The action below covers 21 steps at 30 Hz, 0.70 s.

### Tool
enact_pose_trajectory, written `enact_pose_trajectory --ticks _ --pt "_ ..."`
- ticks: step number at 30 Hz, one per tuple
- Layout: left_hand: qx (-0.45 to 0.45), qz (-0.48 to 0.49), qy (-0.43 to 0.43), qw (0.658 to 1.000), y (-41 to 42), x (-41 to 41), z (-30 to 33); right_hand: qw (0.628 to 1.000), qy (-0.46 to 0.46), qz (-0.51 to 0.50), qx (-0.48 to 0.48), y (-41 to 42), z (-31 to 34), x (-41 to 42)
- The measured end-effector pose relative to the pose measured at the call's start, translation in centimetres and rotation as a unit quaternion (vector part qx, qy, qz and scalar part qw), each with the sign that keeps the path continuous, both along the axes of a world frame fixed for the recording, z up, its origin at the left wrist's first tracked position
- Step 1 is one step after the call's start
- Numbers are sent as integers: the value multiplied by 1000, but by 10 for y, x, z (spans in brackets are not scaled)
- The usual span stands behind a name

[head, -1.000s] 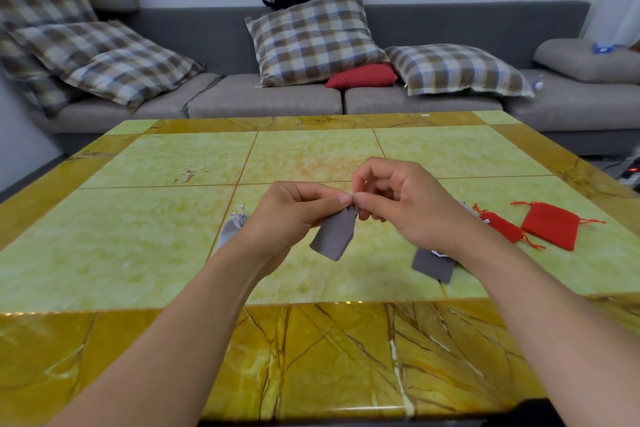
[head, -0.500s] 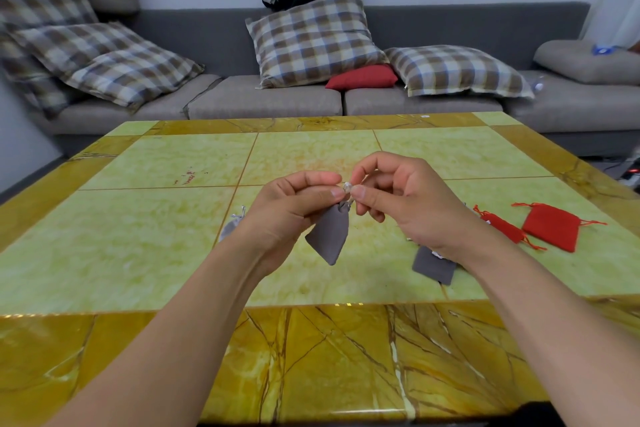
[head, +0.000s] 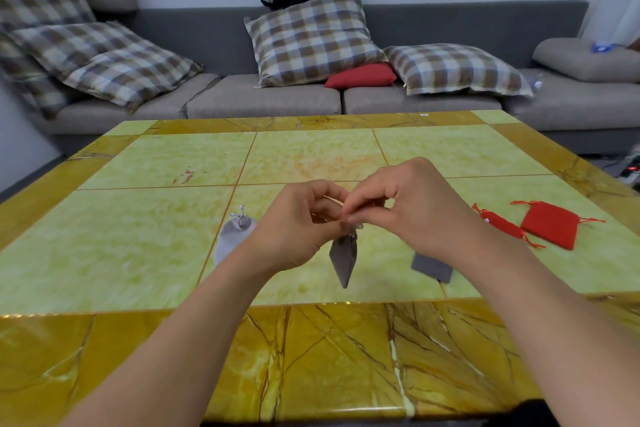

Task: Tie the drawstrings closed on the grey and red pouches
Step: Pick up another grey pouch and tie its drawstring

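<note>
Above the near table (head: pixel 145 253), left hand (head: pixel 294 229) and right hand (head: pixel 412 215) pinch the hanging grey pouch's (head: pixel 343 258) drawstrings; best cinched snug, neck steadied.

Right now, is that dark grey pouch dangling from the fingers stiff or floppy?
Probably floppy: the dark grey pouch hangs limp to a point below both hands. Likely light, since the left hand and right hand hold it by pinches alone.

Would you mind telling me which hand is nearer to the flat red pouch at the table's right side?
Right. The right hand is the closer one to the flat red pouch, at its left; the left hand lies farther left, beyond the right one.
</note>
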<state>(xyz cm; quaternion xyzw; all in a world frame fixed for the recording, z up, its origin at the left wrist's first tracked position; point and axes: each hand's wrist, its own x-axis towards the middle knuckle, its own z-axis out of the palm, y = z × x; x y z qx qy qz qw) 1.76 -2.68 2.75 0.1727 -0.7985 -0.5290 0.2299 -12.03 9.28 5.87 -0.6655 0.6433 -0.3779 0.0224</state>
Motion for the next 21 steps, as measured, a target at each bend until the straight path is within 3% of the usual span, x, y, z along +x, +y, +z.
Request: enact_pose_trajectory --ticks 8,15,21 --pt "78 -49 44 995 1 2 4 970 -241 3 20 -2 -7 -14" --pt "127 -12 130 983 3 -2 4 936 -351 12 26 0 -8 -19" --pt "68 35 128 989 3 -1 2 919 -393 -18 32 -5 -11 -13"
